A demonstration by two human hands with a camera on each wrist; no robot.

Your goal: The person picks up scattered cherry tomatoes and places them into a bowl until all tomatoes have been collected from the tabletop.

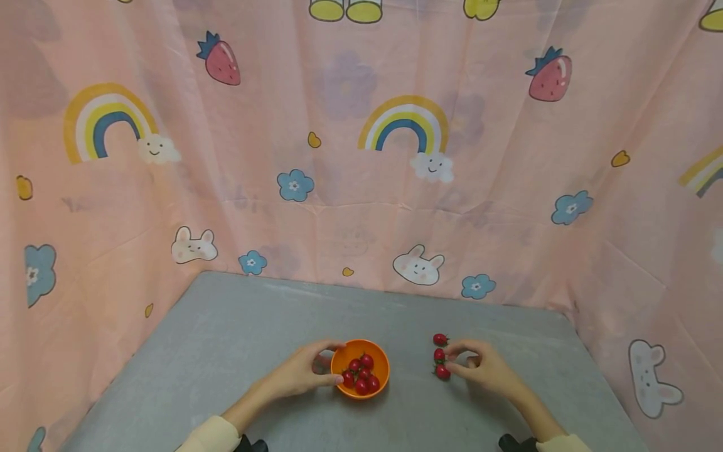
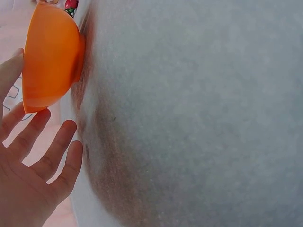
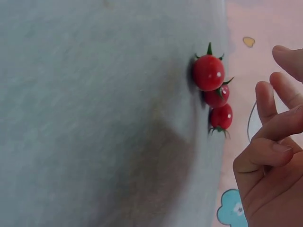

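Note:
A small orange bowl [image 1: 359, 370] stands on the grey table [image 1: 226, 351] with several cherry tomatoes [image 1: 361, 371] inside. My left hand [image 1: 334, 362] curves round the bowl's left side; in the left wrist view its fingers [image 2: 57, 146] are spread and nearly straight beside the bowl [image 2: 49, 56]. To the right of the bowl, three cherry tomatoes [image 1: 440, 355] lie in a short row. My right hand [image 1: 452, 358] hovers just right of them and holds nothing. In the right wrist view its loosely bent fingers [image 3: 267, 101] stay a little apart from the tomatoes [image 3: 215, 94].
A pink curtain [image 1: 339, 188] printed with rainbows, strawberries and bunnies closes off the table at the back and on both sides. Bare grey table surface lies behind the bowl and toward the left [image 1: 186, 376].

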